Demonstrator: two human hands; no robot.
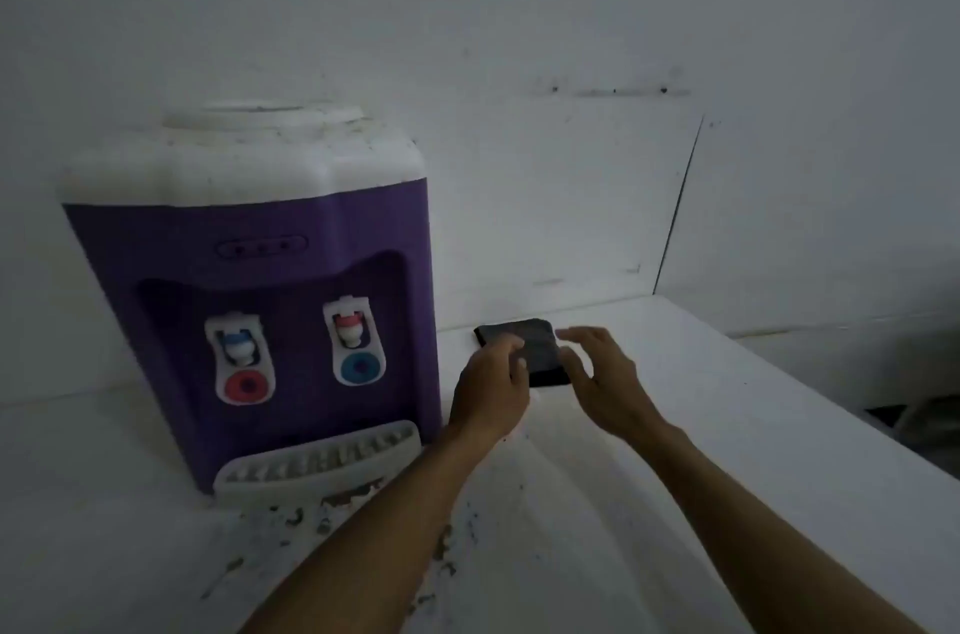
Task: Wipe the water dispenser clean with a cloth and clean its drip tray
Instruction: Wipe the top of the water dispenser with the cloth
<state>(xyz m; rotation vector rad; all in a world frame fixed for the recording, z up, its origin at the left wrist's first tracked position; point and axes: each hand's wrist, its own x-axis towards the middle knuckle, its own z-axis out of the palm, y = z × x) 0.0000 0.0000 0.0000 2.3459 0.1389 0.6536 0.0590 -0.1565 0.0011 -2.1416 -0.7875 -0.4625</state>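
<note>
cloth [519,337]: dark, folded, flat on table [701,451], centre right of frame.
left hand [491,386]: fingers curled over cloth's left edge; grip cannot be told.
right hand [597,373]: fingers spread, holding nothing, at cloth's right edge.
dispenser [249,269]: left of frame, tray [317,462] at foot.
step: lift cloth; best pinched at both edges, kept folded.

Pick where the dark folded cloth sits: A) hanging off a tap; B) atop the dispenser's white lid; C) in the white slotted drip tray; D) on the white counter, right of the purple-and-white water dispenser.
D: the dark folded cloth lies flat on the white counter, right of the purple-and-white water dispenser and apart from its drip tray.
</note>
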